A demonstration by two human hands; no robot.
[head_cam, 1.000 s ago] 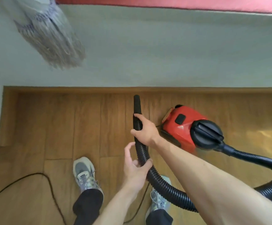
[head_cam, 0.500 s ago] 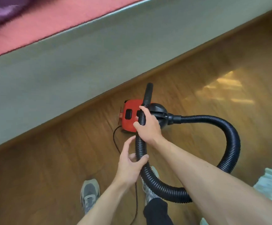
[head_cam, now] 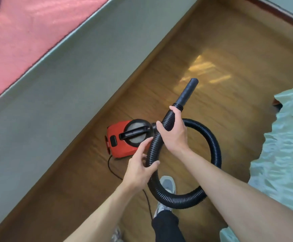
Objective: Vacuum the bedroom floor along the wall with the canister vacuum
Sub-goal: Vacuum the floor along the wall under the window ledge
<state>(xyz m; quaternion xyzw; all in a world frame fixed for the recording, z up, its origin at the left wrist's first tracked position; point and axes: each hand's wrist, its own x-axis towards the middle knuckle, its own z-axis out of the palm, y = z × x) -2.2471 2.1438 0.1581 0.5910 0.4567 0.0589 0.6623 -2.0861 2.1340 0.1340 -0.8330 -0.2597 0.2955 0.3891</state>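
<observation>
A small red canister vacuum (head_cam: 118,145) with a black round lid and handle sits on the wooden floor (head_cam: 203,55) close to the grey wall (head_cam: 68,81). Its black ribbed hose (head_cam: 215,154) loops round to the right and back up to my hands. My right hand (head_cam: 174,131) grips the hose just below the smooth black nozzle tube (head_cam: 188,92), which points up and away over the floor. My left hand (head_cam: 140,169) holds the hose lower down, thumb and fingers loosely around it.
A wooden skirting strip (head_cam: 133,79) runs along the base of the wall. A pale green bedspread (head_cam: 285,149) hangs at the right. The black power cord (head_cam: 113,169) trails from the vacuum back between my grey shoes (head_cam: 167,186). A red surface (head_cam: 20,35) lies above the wall.
My view has swung right along the wall. The nozzle now points out over the open floor instead of lying across the canister. Both hands have kept their hold on the hose.
</observation>
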